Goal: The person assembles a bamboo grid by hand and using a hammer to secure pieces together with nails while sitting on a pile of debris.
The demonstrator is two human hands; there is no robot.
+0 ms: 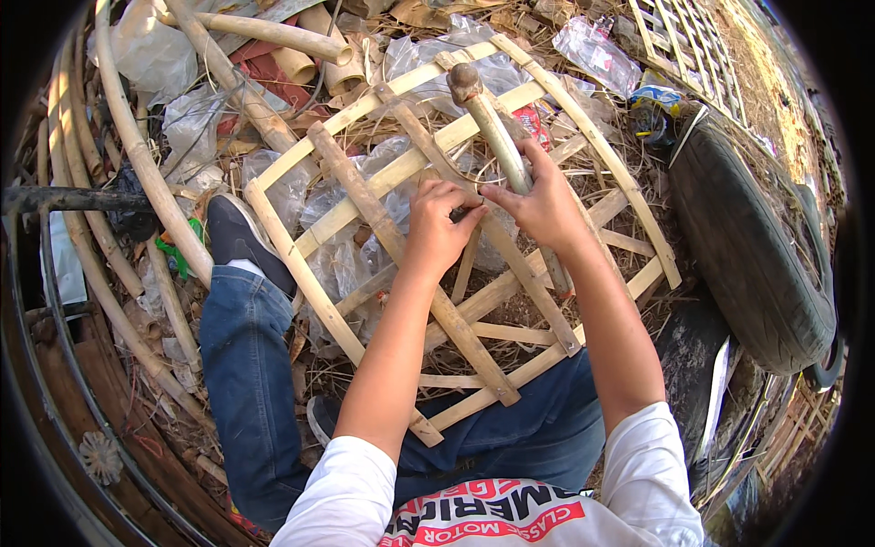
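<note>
A lattice panel of split bamboo strips (351,182) lies slanted in front of me, its near edge by my legs. My left hand (437,219) is over its middle, thumb and fingertips pinched together; what is between them is too small to make out. Beside it, my right hand (544,202) is closed round the lower part of a pale rod (497,137) with a rusty knob at its far end. My right thumb crosses in front of the rod and points at the left fingertips. The rod's lower end is hidden by my hand.
Bamboo poles (150,173) curve along the left, near a dark metal frame (55,301). A worn tyre (752,246) stands at the right. Plastic bags (146,50), dry leaves and scraps cover the ground. Another lattice (697,46) lies far right. My shoe (244,232) touches the panel's left side.
</note>
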